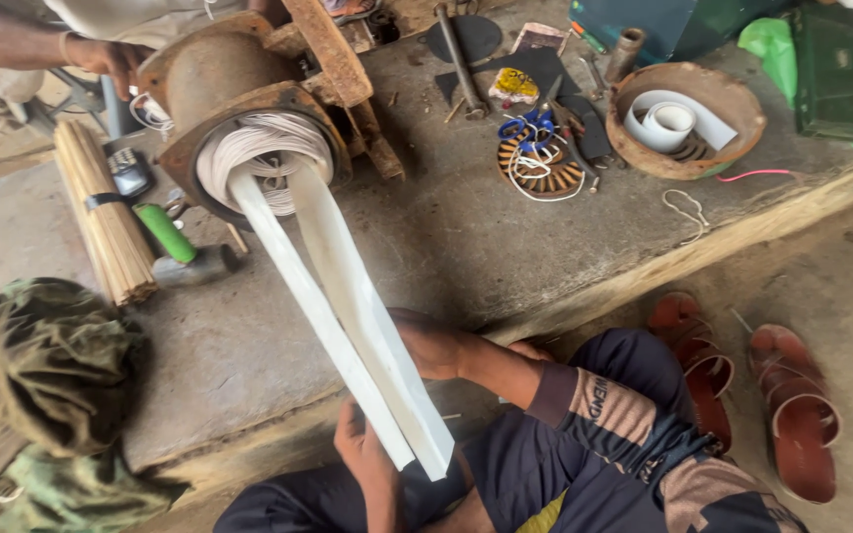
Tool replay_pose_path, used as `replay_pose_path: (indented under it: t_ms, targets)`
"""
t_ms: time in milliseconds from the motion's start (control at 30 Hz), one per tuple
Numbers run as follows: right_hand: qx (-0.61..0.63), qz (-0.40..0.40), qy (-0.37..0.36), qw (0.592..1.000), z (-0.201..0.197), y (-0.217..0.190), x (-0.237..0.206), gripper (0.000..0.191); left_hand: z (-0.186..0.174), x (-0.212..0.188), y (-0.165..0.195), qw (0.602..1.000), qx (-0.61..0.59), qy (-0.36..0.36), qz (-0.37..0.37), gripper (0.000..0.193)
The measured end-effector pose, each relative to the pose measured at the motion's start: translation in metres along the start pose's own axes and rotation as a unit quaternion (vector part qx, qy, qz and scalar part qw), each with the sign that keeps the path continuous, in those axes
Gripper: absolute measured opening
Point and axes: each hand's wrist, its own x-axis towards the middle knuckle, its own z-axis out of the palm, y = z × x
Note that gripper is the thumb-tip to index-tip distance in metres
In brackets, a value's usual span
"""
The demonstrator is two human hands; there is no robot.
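Two long white strips (348, 326) run from the rusty motor housing (239, 89) at the far left of the tabletop (466, 247) down toward the near edge, pulled taut so they stay flat and clear of the white wire coil (264, 148) packed in its mouth. The left hand (367, 459) cups the near ends from underneath, fingers curled round one strip; the right hand (426, 341) sits behind the strips, so I cannot tell whether its grip is closed on them.

Another person's hand (111, 54) steadies the housing at the far side, likely to stop it rolling.

One bundle of thin sticks (106, 212) and one green-handled hammer (185, 247) lie just left of the housing. Further right sit one copper-wound stator (540, 163) and one round bowl (688, 118) holding a white tape roll. Two red sandals (742, 395) rest on the floor, near right.
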Motion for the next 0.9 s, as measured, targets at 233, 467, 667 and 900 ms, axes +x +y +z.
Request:
replay_pose_path:
  t_ms: [233, 467, 667, 900]
  targets:
    - [-0.073, -0.008, 0.035, 0.997, 0.025, -0.010, -0.008, 0.048, -0.015, -0.002, -0.026, 0.942, 0.228, -0.248, 0.007, 0.022]
    - [-0.320, -0.085, 0.077, 0.941, 0.045, 0.043, -0.098, 0.053, -0.008, 0.004, -0.077, 0.763, 0.469, -0.444, 0.038, 0.024]
    - [-0.364, 0.044, 0.107, 0.924, 0.037, 0.083, -0.189, 0.035, 0.006, -0.019, -0.054, 0.699, 0.590, -0.373, -0.159, 0.029]
    - [-0.365, 0.026, 0.171, 0.915, 0.065, 0.092, -0.229, 0.034, 0.024, -0.053, -0.010, 0.648, 0.666, -0.352, -0.113, 0.047]
